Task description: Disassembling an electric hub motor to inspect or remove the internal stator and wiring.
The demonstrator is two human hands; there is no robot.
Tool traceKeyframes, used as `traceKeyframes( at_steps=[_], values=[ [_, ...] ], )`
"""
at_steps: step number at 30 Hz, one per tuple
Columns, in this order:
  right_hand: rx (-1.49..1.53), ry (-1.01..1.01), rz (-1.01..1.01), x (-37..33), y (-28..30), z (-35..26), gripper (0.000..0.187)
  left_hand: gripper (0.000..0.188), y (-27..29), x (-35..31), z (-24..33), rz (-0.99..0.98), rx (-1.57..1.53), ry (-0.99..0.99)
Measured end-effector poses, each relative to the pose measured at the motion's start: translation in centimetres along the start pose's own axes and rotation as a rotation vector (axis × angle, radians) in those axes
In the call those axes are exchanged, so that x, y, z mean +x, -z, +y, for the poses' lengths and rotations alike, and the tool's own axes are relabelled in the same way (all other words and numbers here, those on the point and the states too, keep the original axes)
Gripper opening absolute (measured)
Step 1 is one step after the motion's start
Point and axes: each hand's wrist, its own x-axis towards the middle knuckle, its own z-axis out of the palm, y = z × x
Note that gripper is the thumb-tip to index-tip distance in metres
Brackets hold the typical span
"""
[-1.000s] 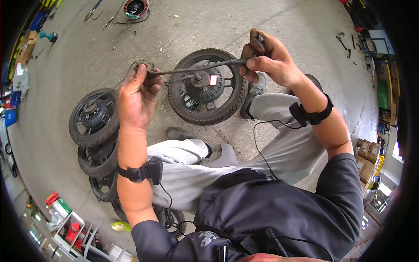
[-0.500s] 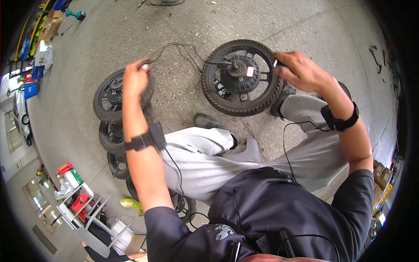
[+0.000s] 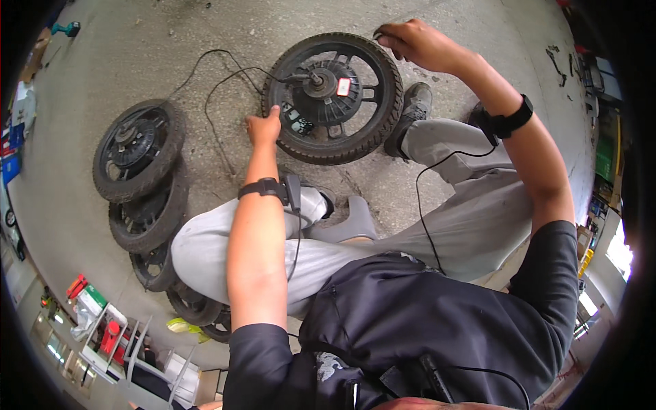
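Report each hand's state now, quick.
Left hand: closed, resting on the wheel tyre's near edge.
Right hand: fingers curled on the wheel's far rim.

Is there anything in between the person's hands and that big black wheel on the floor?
No. Both hands are already on the wheel: the left hand rests against its near rim, and the right hand touches its far edge. Only the thin black cable runs off from the hub.

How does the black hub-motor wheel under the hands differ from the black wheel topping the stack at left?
The black hub-motor wheel under the hands lies alone, touched by the left hand and right hand, trailing a black cable. The stacked black wheel rests on others, untouched. Both lie flat.
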Motion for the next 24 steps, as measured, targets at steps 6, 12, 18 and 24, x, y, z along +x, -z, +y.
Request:
traceKeyframes(
  at_steps=[6, 12, 18, 24],
  values=[
    [-0.004, -0.057, -0.045, 0.4, -5.0, 2.6, 0.033, 0.098, -2.6, -1.1, -3.3, -0.154, -0.247, 0.069],
    [-0.023, -0.066, -0.086, 2.0, -10.3, 4.7, 0.029, 0.096, -3.4, -0.4, -3.6, -0.153, -0.26, 0.098],
    [0.042, -0.156, 0.005, 4.3, -13.8, 6.2, 0.025, 0.092, -4.3, -0.1, -3.5, -0.04, -0.155, 0.048],
    [-0.017, -0.177, -0.053, 4.0, -14.4, 7.7, 0.024, 0.092, -4.4, -0.1, -2.4, 0.063, -0.086, 0.034]
  ],
)
